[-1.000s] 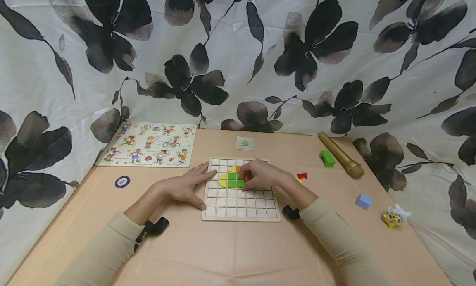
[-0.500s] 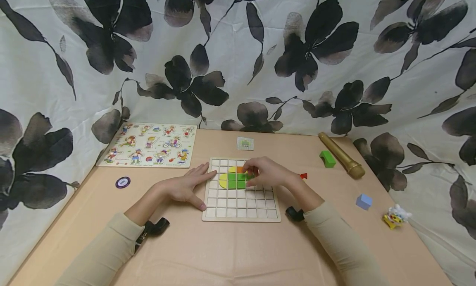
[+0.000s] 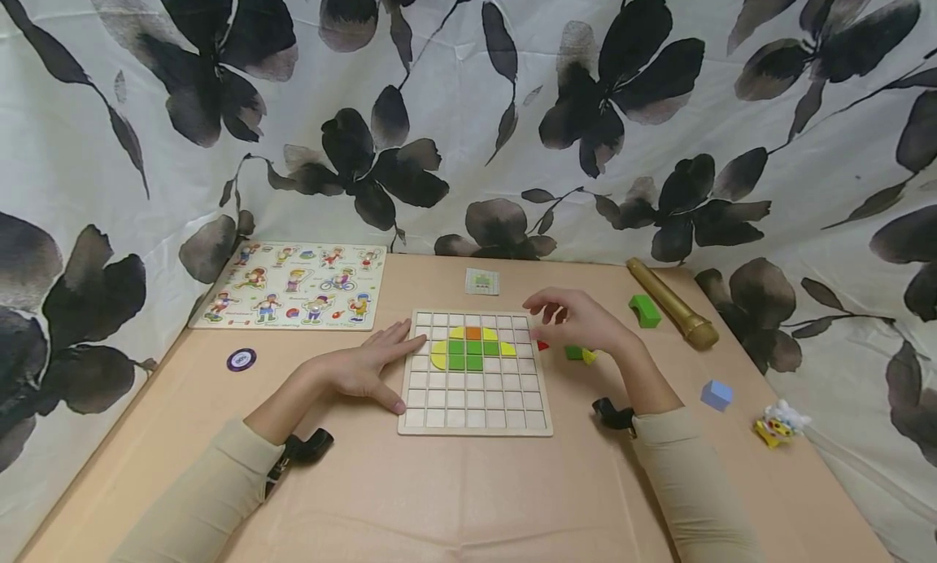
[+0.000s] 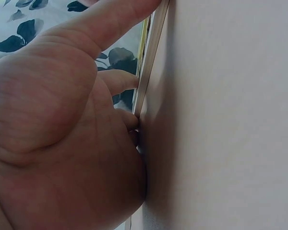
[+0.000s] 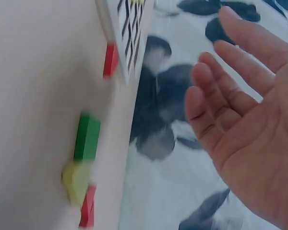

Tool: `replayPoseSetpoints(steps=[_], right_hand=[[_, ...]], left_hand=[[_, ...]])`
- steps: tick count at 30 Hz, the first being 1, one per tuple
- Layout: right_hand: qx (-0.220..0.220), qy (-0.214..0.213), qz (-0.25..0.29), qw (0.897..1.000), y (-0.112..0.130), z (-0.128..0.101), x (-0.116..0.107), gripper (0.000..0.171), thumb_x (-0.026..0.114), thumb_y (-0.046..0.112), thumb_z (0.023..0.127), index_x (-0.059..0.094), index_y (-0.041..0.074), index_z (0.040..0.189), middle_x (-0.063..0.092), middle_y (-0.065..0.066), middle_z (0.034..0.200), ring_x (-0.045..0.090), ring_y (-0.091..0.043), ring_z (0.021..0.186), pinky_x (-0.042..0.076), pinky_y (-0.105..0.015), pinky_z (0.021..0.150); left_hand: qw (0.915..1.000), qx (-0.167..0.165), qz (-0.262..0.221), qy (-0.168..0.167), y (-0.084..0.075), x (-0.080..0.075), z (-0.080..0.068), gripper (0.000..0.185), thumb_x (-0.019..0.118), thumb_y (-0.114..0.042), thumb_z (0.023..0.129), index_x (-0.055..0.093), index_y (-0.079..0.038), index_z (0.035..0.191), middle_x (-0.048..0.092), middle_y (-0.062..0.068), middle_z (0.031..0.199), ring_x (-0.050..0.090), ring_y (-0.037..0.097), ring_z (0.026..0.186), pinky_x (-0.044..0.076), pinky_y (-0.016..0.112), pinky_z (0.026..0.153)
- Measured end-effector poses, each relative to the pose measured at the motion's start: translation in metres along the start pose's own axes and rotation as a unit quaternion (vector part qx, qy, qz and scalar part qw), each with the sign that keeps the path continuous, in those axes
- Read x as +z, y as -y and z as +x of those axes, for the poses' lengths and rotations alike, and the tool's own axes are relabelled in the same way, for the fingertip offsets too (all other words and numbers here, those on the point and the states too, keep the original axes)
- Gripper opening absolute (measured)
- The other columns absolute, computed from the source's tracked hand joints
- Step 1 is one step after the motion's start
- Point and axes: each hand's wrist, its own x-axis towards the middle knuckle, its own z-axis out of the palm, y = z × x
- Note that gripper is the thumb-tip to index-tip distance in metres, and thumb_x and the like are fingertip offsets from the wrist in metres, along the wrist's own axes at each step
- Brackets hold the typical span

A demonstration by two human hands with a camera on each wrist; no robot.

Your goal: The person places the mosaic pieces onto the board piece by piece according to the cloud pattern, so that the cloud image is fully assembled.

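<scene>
Grid board lies mid-tabletop, with yellow, green and orange pieces set in its far rows. Left hand, fingers flat and relaxed, presses the board's left edge. Right hand, released and holding nothing, hovers right of the board over loose red, green and yellow pieces.

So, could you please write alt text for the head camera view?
A person's left hand rests flat on the left edge of a wooden grid board holding green, yellow and orange tiles, while the open right hand hovers above loose pieces beside it on a tan table.
</scene>
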Motion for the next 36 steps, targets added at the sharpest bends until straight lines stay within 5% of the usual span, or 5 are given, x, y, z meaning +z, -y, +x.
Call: replayPoseSetpoints(steps=[10,19,29,36], right_hand=[[0.079,0.073,-0.025,0.994,-0.039,-0.016,-0.022,0.027,0.083,0.006,0.085,0.078,0.009,0.112,0.073,-0.007,0.1,0.06,-0.024,0.09,0.054,-0.031,0.071],[0.098,0.12,-0.021,0.988,-0.051,-0.02,-0.019,0.025,0.086,0.001,0.08,0.079,0.009,0.103,0.073,-0.004,0.096,0.06,-0.022,0.09,0.053,-0.033,0.08],[0.093,0.105,-0.022,0.99,-0.052,-0.017,-0.014,0.022,0.081,-0.008,0.08,0.073,0.005,0.096,0.069,-0.006,0.09,0.059,-0.021,0.084,0.053,-0.03,0.072],[0.091,0.059,-0.002,0.994,-0.051,-0.016,-0.014,0.01,0.073,-0.001,0.092,0.072,0.008,0.095,0.065,-0.006,0.084,0.06,-0.026,0.069,0.051,-0.03,0.055]], left_hand=[[1.0,0.0,0.003,0.002,0.002,-0.001,0.0,0.118,0.088,-0.05,0.077,0.02,-0.017,0.168,-0.01,0.019,0.175,-0.012,0.043,0.161,-0.002,0.066,0.127],[1.0,0.0,0.003,0.001,0.002,0.0,0.0,0.118,0.088,-0.051,0.077,0.021,-0.018,0.168,-0.01,0.019,0.175,-0.011,0.043,0.161,-0.001,0.066,0.127],[1.0,0.0,0.004,-0.001,0.003,0.0,0.001,0.118,0.088,-0.052,0.076,0.021,-0.018,0.168,-0.009,0.019,0.175,-0.011,0.043,0.161,-0.001,0.066,0.127],[1.0,0.0,0.003,-0.001,0.003,0.0,0.001,0.119,0.088,-0.052,0.076,0.021,-0.019,0.168,-0.009,0.019,0.175,-0.011,0.043,0.161,-0.001,0.067,0.127]])
